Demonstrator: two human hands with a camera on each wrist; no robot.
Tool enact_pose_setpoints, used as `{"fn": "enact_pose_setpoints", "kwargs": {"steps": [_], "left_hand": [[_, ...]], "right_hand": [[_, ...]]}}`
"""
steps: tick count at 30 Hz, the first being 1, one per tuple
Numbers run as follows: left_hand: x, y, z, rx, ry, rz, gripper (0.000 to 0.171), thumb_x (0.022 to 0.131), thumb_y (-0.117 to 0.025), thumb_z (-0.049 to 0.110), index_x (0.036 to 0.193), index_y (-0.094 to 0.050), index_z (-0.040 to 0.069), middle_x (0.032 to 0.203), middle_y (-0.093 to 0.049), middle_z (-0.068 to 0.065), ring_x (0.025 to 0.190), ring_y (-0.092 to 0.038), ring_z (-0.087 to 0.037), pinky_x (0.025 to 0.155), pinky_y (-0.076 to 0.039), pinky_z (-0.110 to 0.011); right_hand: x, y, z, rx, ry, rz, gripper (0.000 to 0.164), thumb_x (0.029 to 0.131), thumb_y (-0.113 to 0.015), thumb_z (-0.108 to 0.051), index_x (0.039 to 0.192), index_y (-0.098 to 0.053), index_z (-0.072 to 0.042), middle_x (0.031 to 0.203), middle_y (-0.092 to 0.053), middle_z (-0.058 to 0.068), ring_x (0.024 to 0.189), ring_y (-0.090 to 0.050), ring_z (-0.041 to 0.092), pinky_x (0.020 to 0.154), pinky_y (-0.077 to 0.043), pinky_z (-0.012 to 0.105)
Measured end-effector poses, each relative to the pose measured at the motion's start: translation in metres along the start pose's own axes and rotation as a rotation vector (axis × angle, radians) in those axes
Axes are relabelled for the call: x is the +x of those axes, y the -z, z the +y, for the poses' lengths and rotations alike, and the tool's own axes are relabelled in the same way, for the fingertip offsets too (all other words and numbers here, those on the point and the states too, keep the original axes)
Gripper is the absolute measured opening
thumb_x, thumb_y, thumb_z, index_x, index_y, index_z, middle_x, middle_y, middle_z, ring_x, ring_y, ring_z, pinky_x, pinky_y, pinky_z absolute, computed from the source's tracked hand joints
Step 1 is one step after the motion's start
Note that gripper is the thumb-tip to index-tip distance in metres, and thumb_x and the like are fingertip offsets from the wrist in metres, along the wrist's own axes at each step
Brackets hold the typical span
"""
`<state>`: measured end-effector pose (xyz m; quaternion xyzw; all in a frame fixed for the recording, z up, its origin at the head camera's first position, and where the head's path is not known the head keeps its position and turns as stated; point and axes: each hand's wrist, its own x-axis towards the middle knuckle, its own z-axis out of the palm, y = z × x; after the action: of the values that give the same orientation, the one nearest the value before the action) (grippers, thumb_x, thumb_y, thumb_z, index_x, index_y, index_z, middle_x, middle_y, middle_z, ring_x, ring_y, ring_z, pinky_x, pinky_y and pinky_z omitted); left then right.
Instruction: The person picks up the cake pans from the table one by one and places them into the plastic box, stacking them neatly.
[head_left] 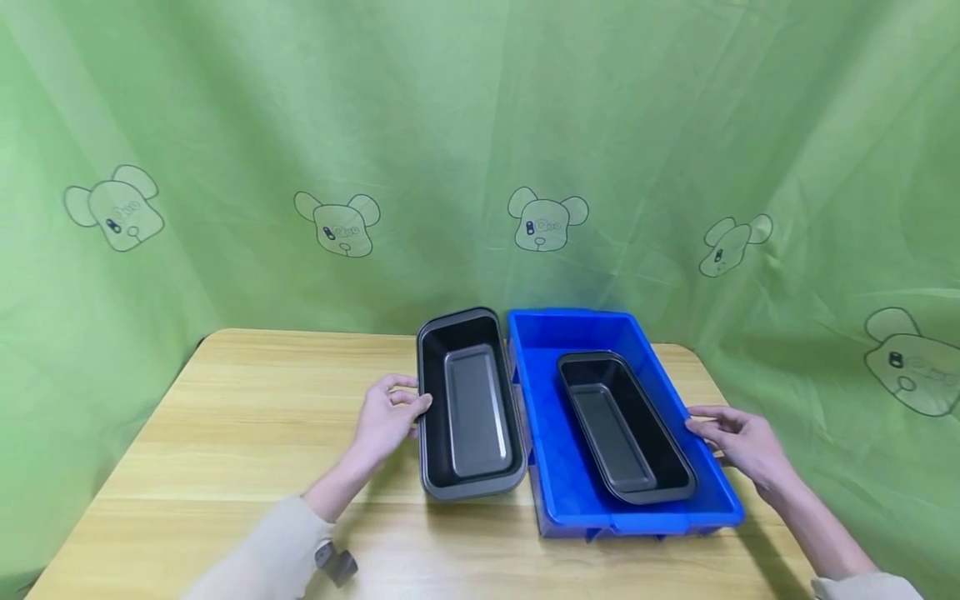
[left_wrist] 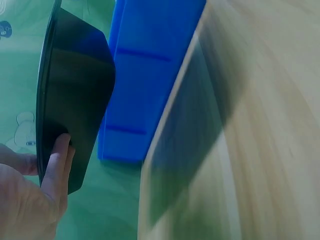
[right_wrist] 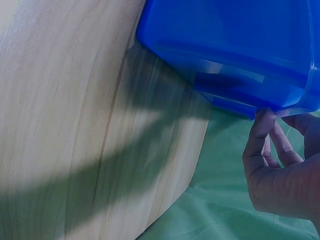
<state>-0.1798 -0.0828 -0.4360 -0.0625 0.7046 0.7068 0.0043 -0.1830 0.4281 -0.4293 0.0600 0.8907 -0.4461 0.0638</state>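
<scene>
My left hand (head_left: 390,417) grips the left long rim of a dark loaf pan (head_left: 480,408), thumb on the rim and fingers under its outer wall. In the left wrist view that pan (left_wrist: 75,95) hangs above the table, beside the blue bin. A second dark loaf pan (head_left: 626,425) lies at a slant inside the blue plastic bin (head_left: 543,467). On the bin's right side my right hand (head_left: 738,446) pinches the rim between thumb and fingers. From the right wrist view, the fingertips (right_wrist: 265,117) are at the edge of the bin (right_wrist: 235,30).
The wooden table (head_left: 285,400) carries the bin on its right half. A green curtain (head_left: 435,150) with printed bear heads hangs right behind the table and down its sides. A dark grey piece (head_left: 337,564) shows at the left sleeve's cuff.
</scene>
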Motion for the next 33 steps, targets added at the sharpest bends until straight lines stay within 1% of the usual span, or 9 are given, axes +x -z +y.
{"fn": "enact_pose_setpoints", "kwargs": {"steps": [6,11,14,19,27,33], "left_hand": [[0.002,-0.023,0.006,-0.030,-0.007,-0.015,0.031,0.094,-0.073,0.000,0.122,-0.060,-0.005,0.082,-0.074,-0.008,0.056,-0.063,-0.005,0.048,-0.055,-0.022],[0.005,-0.042,0.010,-0.066,-0.003,-0.050,0.032,0.094,-0.073,0.000,0.122,-0.060,-0.005,0.088,-0.076,-0.015,0.056,-0.064,-0.006,0.049,-0.056,-0.022],[0.006,-0.051,0.014,-0.092,-0.006,-0.064,0.032,0.094,-0.072,-0.001,0.123,-0.060,-0.005,0.088,-0.075,-0.016,0.056,-0.065,-0.007,0.049,-0.057,-0.022],[0.006,-0.064,0.020,-0.112,-0.009,-0.083,0.033,0.094,-0.072,-0.002,0.123,-0.059,-0.007,0.088,-0.075,-0.015,0.056,-0.065,-0.008,0.049,-0.059,-0.021],[0.009,-0.082,0.026,-0.118,0.017,-0.105,0.035,0.093,-0.073,0.000,0.125,-0.060,-0.006,0.088,-0.073,-0.010,0.058,-0.066,-0.010,0.051,-0.060,-0.023],[0.012,-0.096,0.028,-0.127,0.019,-0.098,0.035,0.093,-0.073,0.000,0.124,-0.059,-0.004,0.092,-0.074,-0.014,0.060,-0.068,-0.014,0.052,-0.061,-0.025]], "right_hand": [[-0.002,0.002,0.002,-0.011,-0.001,0.000,0.058,0.102,-0.070,-0.039,0.141,-0.061,0.003,0.089,-0.074,-0.025,0.080,-0.069,0.004,0.070,-0.064,0.030],[-0.004,0.006,0.004,-0.009,-0.013,-0.005,0.058,0.103,-0.070,-0.038,0.142,-0.060,0.003,0.091,-0.075,-0.025,0.080,-0.070,0.004,0.070,-0.065,0.031],[-0.003,0.006,0.004,-0.005,-0.012,-0.008,0.058,0.103,-0.070,-0.038,0.142,-0.060,0.003,0.090,-0.075,-0.024,0.081,-0.071,0.004,0.070,-0.065,0.031],[-0.001,0.003,0.002,0.003,-0.009,-0.011,0.055,0.102,-0.070,-0.037,0.141,-0.062,0.001,0.089,-0.075,-0.024,0.080,-0.071,0.004,0.070,-0.065,0.030],[0.001,0.000,0.001,-0.004,-0.002,-0.014,0.058,0.103,-0.070,-0.038,0.142,-0.060,0.004,0.089,-0.075,-0.023,0.081,-0.071,0.004,0.070,-0.065,0.031],[0.001,0.001,0.000,-0.007,-0.006,-0.018,0.058,0.103,-0.069,-0.037,0.143,-0.059,0.004,0.091,-0.076,-0.023,0.080,-0.071,0.004,0.070,-0.065,0.031]]}}
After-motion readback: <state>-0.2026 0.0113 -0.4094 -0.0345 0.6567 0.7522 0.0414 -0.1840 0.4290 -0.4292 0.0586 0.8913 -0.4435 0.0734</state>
